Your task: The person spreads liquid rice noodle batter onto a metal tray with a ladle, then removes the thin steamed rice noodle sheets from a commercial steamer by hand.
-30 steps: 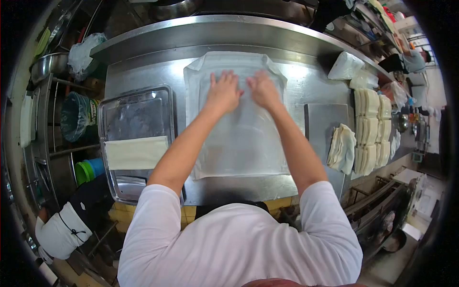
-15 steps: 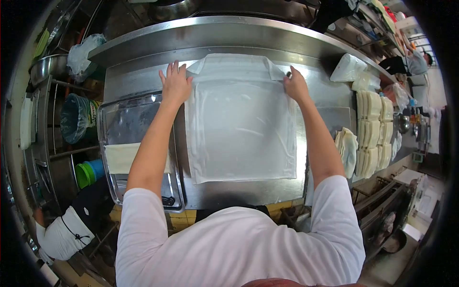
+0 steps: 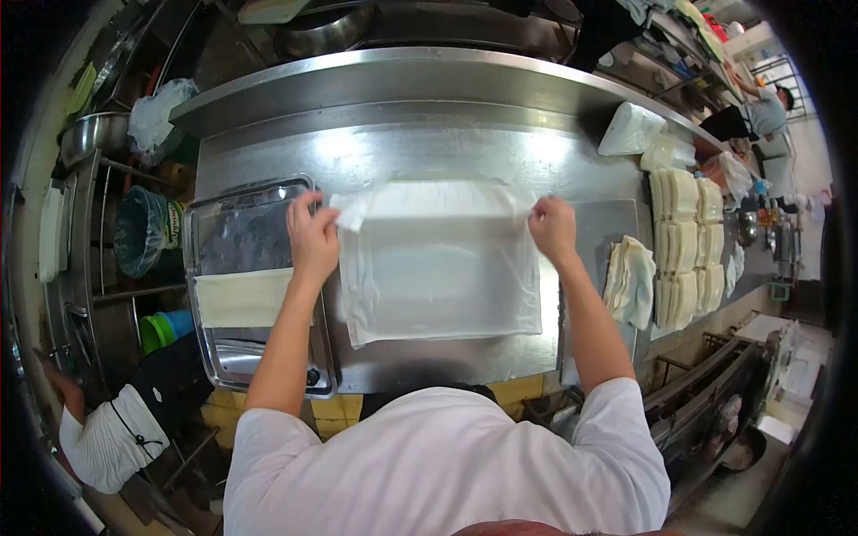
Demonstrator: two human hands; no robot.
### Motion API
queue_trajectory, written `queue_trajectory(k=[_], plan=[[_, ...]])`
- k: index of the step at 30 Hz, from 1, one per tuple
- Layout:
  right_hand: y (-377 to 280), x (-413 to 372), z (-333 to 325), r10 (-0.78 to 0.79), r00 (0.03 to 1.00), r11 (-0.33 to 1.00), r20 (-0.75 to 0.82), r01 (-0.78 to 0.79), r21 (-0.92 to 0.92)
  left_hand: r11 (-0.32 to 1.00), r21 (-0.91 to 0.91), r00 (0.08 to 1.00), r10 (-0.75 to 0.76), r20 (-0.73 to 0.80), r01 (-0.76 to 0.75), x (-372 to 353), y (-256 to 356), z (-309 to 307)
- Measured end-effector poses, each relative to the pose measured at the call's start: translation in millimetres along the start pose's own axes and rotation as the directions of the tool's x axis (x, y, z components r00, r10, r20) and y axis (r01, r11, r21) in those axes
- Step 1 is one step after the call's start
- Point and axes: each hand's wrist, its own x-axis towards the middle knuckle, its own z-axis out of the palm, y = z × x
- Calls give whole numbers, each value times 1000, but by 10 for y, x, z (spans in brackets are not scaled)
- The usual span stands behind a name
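Observation:
A thin, see-through white sheet (image 3: 442, 286) lies on the steel worktop in front of me, its far edge folded over toward me and slightly blurred. My left hand (image 3: 313, 241) grips its far left corner, with some fingers raised apart from it. The far right corner is pinched in my right hand (image 3: 552, 228), whose fingers are curled closed. To the left, a metal tray (image 3: 241, 228) holds a folded pale cream sheet (image 3: 241, 299), partly hidden by my left forearm.
Stacks of folded cream sheets (image 3: 684, 246) stand on the right, beside a loose crumpled cloth (image 3: 632, 281). Plastic bags (image 3: 633, 129) lie at the far right. A raised steel ledge (image 3: 420, 76) runs along the back. One co-worker (image 3: 116, 438) is at lower left, another (image 3: 760, 112) at upper right.
Both hands have come toward me, bringing the sheet's far edge with them. Bare steel now shows behind it. My right hand has closed more tightly.

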Motion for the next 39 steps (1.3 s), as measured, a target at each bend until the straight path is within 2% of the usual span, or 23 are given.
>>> queue_trajectory(k=[2,4,7,10,12,13,15,17,19,20,22,25,26,27,29,30,32,33,34,35,37,38,39], plan=[[3,-237,48,-38,999,999,2,38,-32,997,81,994,6,109,-15,-274,45,-44],[29,-363,131,-110,994,990,5,110,-92,992,121,991,22,135,-39,-387,53,-9],[52,-433,181,-122,993,983,5,121,-140,982,181,983,16,185,-50,-460,98,-13],[49,-468,136,-140,990,980,5,139,-143,982,186,982,9,188,-45,-491,150,-79],[32,-500,89,-135,991,984,6,135,-115,982,185,959,-16,281,-38,-508,163,-113],[1,-518,60,-126,992,988,12,126,-89,981,192,961,-23,277,-32,-489,138,-101],[-80,-523,20,-140,990,989,5,140,-37,996,53,979,-85,187,76,-295,30,-6],[-158,-524,30,-145,989,989,1,145,14,995,39,981,-96,170,91,-39,-35,119],[-231,-560,62,-150,989,985,-15,150,84,980,196,978,-78,196,39,191,148,207],[-256,-595,70,-146,989,986,-9,146,84,980,195,976,-81,202,41,279,243,260],[-312,-644,83,-154,988,982,-19,155,112,887,461,936,-166,310,5,460,320,383],[-334,-668,72,-130,992,986,5,129,109,847,525,936,-249,250,85,780,-29,671],[-334,-660,73,-123,992,987,17,121,106,851,509,956,-242,166,127,836,-322,875],[-324,-627,72,-105,994,988,6,103,117,852,507,952,-250,178,129,803,-330,893],[-336,-524,82,-79,997,989,-5,79,127,920,332,930,-293,223,211,864,-190,773],[-368,-470,97,-74,997,989,5,73,126,905,402,905,-279,320,137,841,55,574],[-372,-371,208,-54,998,992,14,52,119,887,447,910,-272,313,112,793,-10,619],[-317,-329,341,-141,989,988,40,138,74,863,496,919,-269,289,97,763,-68,649],[-308,-244,396,-223,972,975,72,222,30,853,508,955,-240,175,122,751,-150,690],[-286,-143,435,-218,973,976,72,217,24,857,502,955,-237,179,118,758,-251,719],[-276,24,494,-152,935,917,319,254,-307,928,351,988,-148,40,125,722,-254,645],[-236,109,484,-149,934,917,324,253,-308,942,318,992,-123,23,110,660,-188,592],[-157,219,451,-31,942,909,335,166,-382,942,317,992,-123,21,110,579,-145,507]])
